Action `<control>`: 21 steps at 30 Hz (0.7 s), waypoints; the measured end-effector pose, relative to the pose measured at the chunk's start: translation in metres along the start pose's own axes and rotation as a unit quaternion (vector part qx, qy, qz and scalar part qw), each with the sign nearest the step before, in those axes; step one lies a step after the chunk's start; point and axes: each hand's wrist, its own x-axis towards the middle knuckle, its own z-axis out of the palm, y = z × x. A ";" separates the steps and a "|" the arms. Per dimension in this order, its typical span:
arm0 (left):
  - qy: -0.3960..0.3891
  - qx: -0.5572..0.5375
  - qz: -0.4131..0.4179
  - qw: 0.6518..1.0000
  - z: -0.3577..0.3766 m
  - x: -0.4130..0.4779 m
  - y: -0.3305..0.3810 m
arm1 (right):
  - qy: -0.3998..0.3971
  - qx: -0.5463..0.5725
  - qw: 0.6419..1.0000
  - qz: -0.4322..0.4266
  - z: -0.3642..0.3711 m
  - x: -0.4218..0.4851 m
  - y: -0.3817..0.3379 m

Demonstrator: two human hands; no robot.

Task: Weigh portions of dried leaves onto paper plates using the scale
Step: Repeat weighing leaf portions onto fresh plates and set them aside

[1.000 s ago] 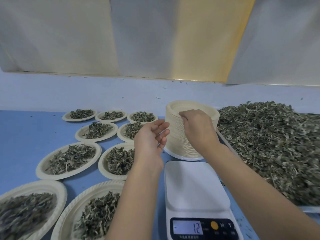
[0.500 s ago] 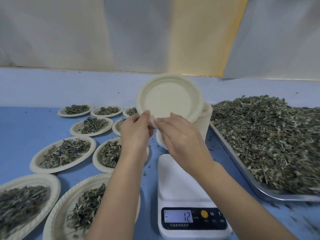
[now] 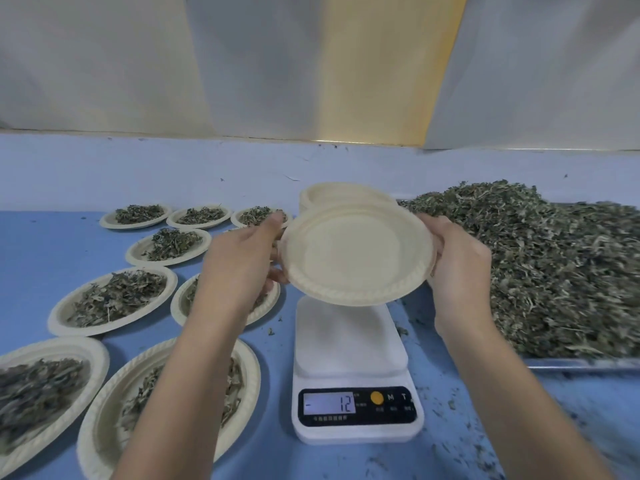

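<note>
Lower centre, the scale (image 3: 353, 344) on the counter (image 3: 27, 258) seems to read minus 12. Just above it, your left hand (image 3: 239, 261) and right hand (image 3: 457, 258) grip an empty paper plate (image 3: 356, 252), fingers curled round its rim. Set it down flat; dried leaves (image 3: 554, 265) wait right.

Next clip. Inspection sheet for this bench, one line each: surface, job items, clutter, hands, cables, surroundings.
Surface: blue table, dusted with crumbs near the front right.
Job's things: empty plate held over the scale, display shows minus 12; plate stack behind; leaf pile on a tray; filled plates at left.
Clutter: loose leaf bits beside the scale.
Hands: left hand grips the plate's left rim, right hand its right rim.
Cables: nothing seen.
Surroundings: pale wall panels behind.
</note>
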 end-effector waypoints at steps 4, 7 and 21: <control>0.038 0.042 -0.024 0.998 -0.004 0.003 -0.003 | 0.002 -0.097 0.995 0.000 -0.014 -0.002 0.015; 0.025 0.087 -0.042 0.995 -0.004 0.008 -0.010 | 0.001 -0.152 0.988 0.002 -0.020 0.005 0.022; -0.051 0.203 -0.146 0.967 0.011 0.018 -0.050 | -0.057 -0.288 0.956 0.019 -0.020 0.006 0.059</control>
